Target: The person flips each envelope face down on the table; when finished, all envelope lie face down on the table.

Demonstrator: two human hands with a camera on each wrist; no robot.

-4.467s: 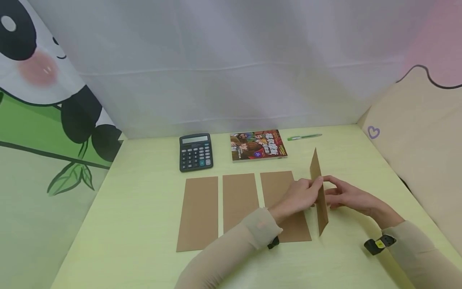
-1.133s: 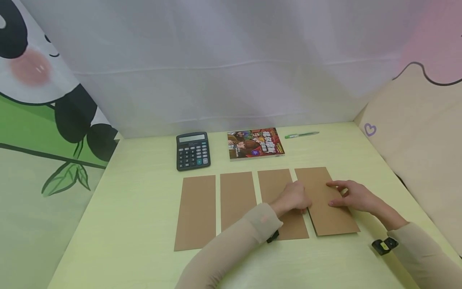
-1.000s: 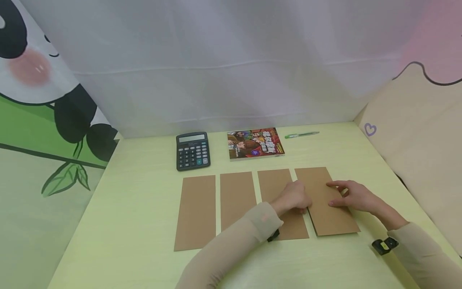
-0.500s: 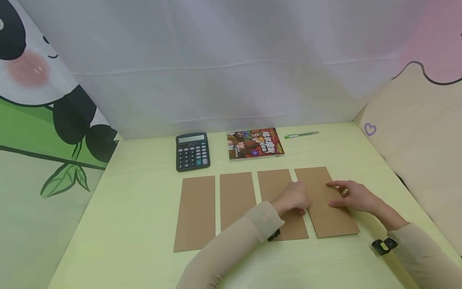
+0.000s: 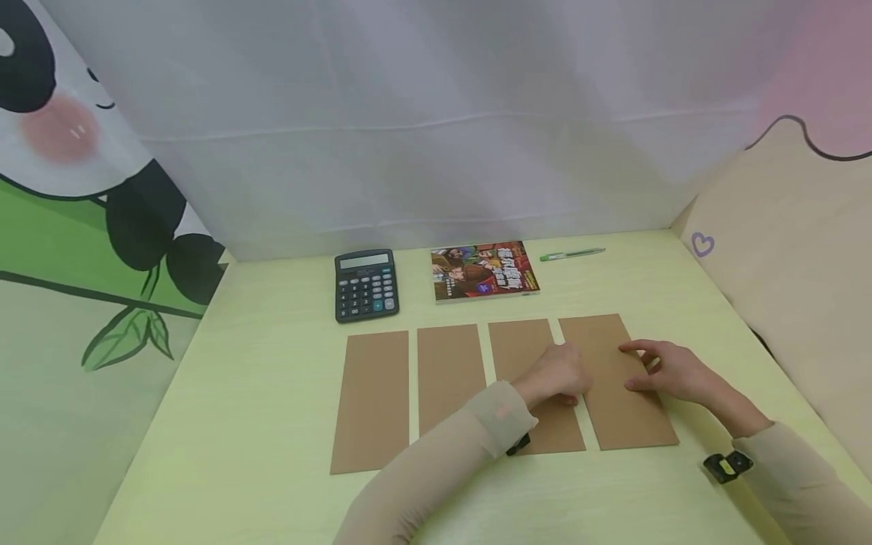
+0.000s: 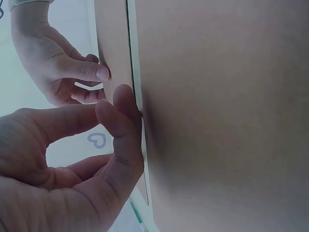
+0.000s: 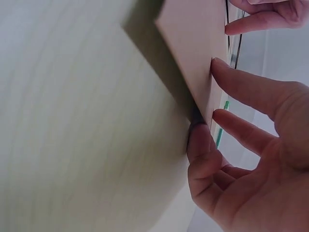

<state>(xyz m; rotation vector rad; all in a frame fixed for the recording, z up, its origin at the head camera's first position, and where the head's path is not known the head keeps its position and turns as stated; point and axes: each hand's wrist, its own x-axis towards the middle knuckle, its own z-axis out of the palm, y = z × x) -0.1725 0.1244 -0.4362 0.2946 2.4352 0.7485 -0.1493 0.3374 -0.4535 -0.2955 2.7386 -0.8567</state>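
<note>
Four flat brown cardboard pieces make a row on the pale yellow table in the head view. The rightmost cardboard piece [image 5: 613,409] lies between both hands. My left hand [image 5: 555,371] reaches over the third cardboard piece [image 5: 524,333], its curled fingertips at the rightmost piece's left edge. My right hand [image 5: 674,371] pinches that piece's right edge, thumb and a finger on top. In the right wrist view another fingertip [image 7: 199,137] sits under the slightly raised edge, which casts a shadow. The left forearm hides part of the second cardboard piece [image 5: 450,371].
Behind the row stand a black calculator [image 5: 368,286], a colourful book [image 5: 485,271] and a green pen [image 5: 572,254]. The first cardboard piece [image 5: 371,401] lies at the left. A pale curtain [image 5: 436,174] closes off the table's back edge.
The rightmost cardboard piece, held upright on edge 4.5 seconds ago, has come down flat beside the others. Over the last second its front edge sank slightly; both hands barely moved.
</note>
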